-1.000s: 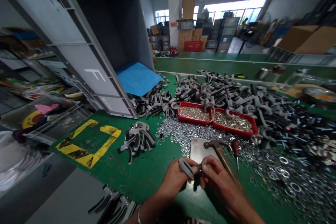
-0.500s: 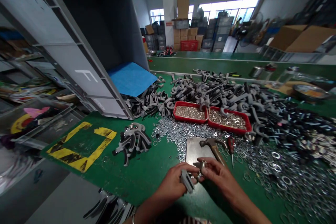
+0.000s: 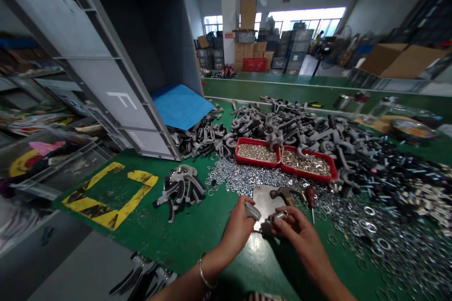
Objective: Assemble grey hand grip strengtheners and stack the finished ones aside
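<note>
Red trays (image 3: 257, 150) of hardware (image 3: 257, 152) — left hand (image 3: 237, 228) gripping grey bracket (image 3: 253, 211), right hand (image 3: 294, 235) pinching bolt (image 3: 278, 216)

A factory workshop, its green bench (image 3: 197, 240) heaped with metal fittings (image 3: 300, 127).

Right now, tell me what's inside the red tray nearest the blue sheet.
The red tray holds small silver metal parts, which cover its floor from view.

bright plated steel washers (image 3: 367, 225); matt grey plastic crate (image 3: 106, 70); dull smooth steel plate (image 3: 264, 200); glossy green rubbery mat (image 3: 190, 230)
</note>
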A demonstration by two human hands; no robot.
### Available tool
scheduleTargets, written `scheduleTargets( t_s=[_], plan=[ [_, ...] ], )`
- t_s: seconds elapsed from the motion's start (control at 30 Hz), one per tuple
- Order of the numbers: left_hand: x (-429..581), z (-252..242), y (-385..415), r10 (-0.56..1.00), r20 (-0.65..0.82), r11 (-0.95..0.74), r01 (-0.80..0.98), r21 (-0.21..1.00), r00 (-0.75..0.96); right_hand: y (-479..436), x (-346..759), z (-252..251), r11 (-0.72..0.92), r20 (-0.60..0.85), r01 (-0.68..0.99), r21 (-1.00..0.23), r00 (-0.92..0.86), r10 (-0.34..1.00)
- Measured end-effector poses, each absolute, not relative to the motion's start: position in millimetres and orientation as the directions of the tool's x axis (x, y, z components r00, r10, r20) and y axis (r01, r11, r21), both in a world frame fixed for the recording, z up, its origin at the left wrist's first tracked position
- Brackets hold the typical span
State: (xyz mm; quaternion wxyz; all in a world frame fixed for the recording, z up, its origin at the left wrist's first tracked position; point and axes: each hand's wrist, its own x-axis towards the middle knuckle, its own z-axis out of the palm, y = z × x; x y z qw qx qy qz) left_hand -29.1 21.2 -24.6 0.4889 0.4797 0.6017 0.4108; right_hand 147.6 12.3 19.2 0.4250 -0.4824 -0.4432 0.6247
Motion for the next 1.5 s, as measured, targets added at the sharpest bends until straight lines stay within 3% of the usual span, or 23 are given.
scheduleTargets(
  t_s=[0.13, 0.33, 0.43, 0.53, 0.63, 0.7, 0.77, 0.83, 0.9, 0.97, 1.03, 1.1, 1.2, 1.33, 1.4, 1.5],
  plan=[
    [-18, -21, 21, 0.98, -0.166, 0.18, 0.138, 0.974, -0.105, 8, 131, 23, -0.222, -0.21, -0.145, -0.964, -0.099, 0.973],
    [-11, -9, 12, 0.952, -0.286, 0.284, -0.033, 0.958, -0.112, 6, 121, 16, -0.154, -0.151, -0.077, -0.985, -0.05, 0.987],
    [-14, 6, 3, 0.924, -0.348, 0.354, -0.01, 0.935, 0.157, 12, 130, 11, -0.127, -0.125, -0.018, -0.992, -0.092, 0.988],
    [-21, 23, -8, 0.783, -0.333, 0.416, -0.044, 0.909, 0.525, 13, 140, 12, -0.137, -0.117, -0.101, -0.985, -0.18, 0.977],
    [-23, 25, -14, 0.681, -0.294, 0.517, -0.156, 0.842, 0.67, 7, 152, 16, -0.19, -0.137, -0.136, -0.972, -0.327, 0.935],
    [-20, 18, -15, 0.696, -0.305, 0.556, -0.219, 0.802, 0.65, 1, 169, 15, -0.154, -0.139, -0.011, -0.988, -0.365, 0.921],
    [-17, 11, -12, 0.787, -0.323, 0.532, -0.311, 0.788, 0.526, -6, 199, 12, -0.008, -0.088, 0.265, -0.964, -0.291, 0.953],
    [-19, 9, -6, 0.885, -0.314, 0.44, -0.397, 0.805, 0.344, -11, 238, 3, 0.125, 0.021, 0.599, -0.791, -0.178, 0.984],
    [-24, 15, 4, 0.927, -0.283, 0.36, -0.373, 0.855, 0.246, -13, 276, -8, 0.143, 0.069, 0.822, -0.551, -0.126, 0.99],
    [-30, 23, 15, 0.923, -0.26, 0.334, -0.251, 0.909, 0.285, -10, 304, -18, 0.149, 0.075, 0.916, -0.372, -0.131, 0.989],
    [-33, 30, 23, 0.9, -0.266, 0.326, -0.128, 0.937, 0.345, -4, 316, -23, 0.18, 0.067, 0.933, -0.311, -0.167, 0.984],
    [-31, 34, 27, 0.9, -0.272, 0.311, -0.062, 0.948, 0.342, 5, 312, -21, 0.217, 0.078, 0.9, -0.378, -0.202, 0.976],
    [-21, 31, 26, 0.956, -0.214, 0.215, 0.015, 0.976, 0.202, 12, 282, -7, 0.224, 0.103, 0.741, -0.633, -0.207, 0.973],
    [-4, 30, 16, 0.999, -0.052, 0.052, 0.138, 0.989, -0.004, 11, 221, 18, 0.03, -0.054, 0.36, -0.933, -0.22, 0.974],
    [3, 32, 11, 1.0, 0.001, 0.001, 0.152, 0.988, -0.015, 11, 195, 24, -0.085, -0.114, 0.112, -0.99, -0.28, 0.953],
    [8, 35, 6, 0.998, 0.07, -0.07, 0.167, 0.983, 0.006, 14, 171, 21, -0.193, -0.13, -0.144, -0.971, -0.364, 0.922]
  ],
)
